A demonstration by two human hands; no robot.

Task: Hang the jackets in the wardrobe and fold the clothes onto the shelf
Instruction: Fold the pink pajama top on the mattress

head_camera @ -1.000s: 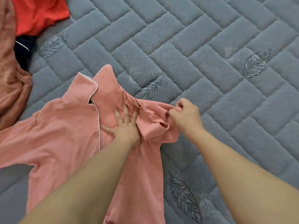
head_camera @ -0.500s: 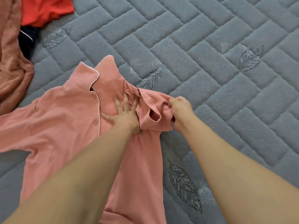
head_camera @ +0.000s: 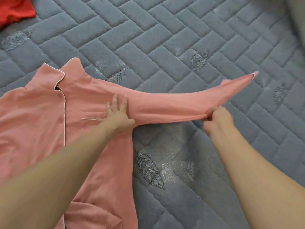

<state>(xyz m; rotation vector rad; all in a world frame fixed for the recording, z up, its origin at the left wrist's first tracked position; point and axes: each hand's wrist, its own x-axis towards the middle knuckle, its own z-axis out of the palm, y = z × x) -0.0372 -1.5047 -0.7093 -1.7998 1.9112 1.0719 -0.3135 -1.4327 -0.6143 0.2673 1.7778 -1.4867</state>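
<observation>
Clearly, a salmon-pink button-front shirt point(head_camera: 41, 116) with a notched collar and thin white piping is laid front-up on the grey quilted bed cover point(head_camera: 165, 38), filling the left and lower-left part of the frame. Small pink buttons are seen down its placket. One long sleeve point(head_camera: 173, 104) is drawn out toward the right, its cuff reaching the centre-right of the frame and its far part lifted slightly off the cover. The left hand point(head_camera: 118, 115) is pressed flat, fingers spread, on the shirt where the sleeve joins the body. The sleeve's lower edge is pinched by the curled fingers of the right hand point(head_camera: 217, 119) partway along. Bare quilting, stitched with leaf motifs, is spread across the upper and right areas and below the sleeve. A red garment point(head_camera: 14, 9) is cut off by the upper-left corner, well apart from the shirt.
</observation>
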